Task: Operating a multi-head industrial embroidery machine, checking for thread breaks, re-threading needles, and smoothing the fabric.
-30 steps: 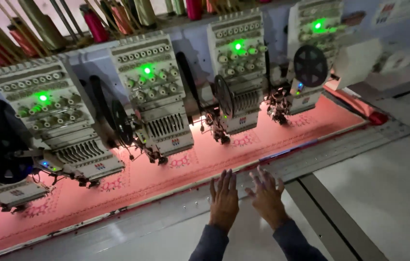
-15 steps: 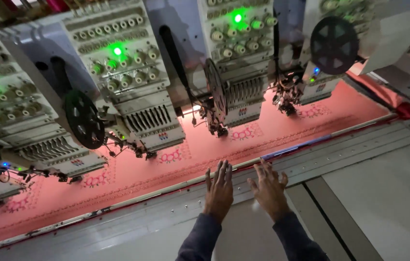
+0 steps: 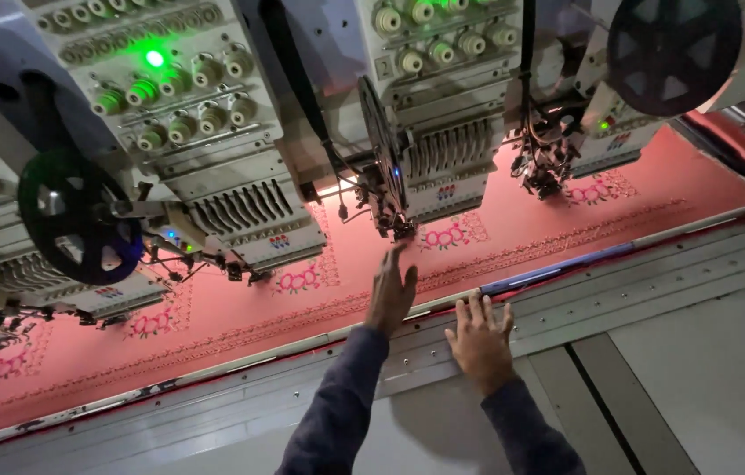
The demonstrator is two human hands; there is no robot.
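Observation:
A long pink fabric [image 3: 513,246] lies stretched under a row of white embroidery machine heads [image 3: 429,114]. Small pink flower motifs [image 3: 445,236] are stitched on it below each head. My left hand [image 3: 392,288] reaches forward over the cloth, fingers spread, its fingertips close under the needle area of the middle head. My right hand [image 3: 480,339] rests flat and open on the grey metal frame rail [image 3: 654,264] at the fabric's near edge. Neither hand holds anything. Dark blue sleeves cover both forearms.
Another head [image 3: 214,149] with a green lamp [image 3: 154,59] stands to the left, beside a black spoked wheel [image 3: 78,215]. A second black wheel [image 3: 673,44] hangs at top right. Grey table panels [image 3: 706,387] extend toward me on the right.
The view has moved closer to the machine heads. My left hand has stretched forward from the rail onto the fabric toward the needle; my right hand stays on the rail.

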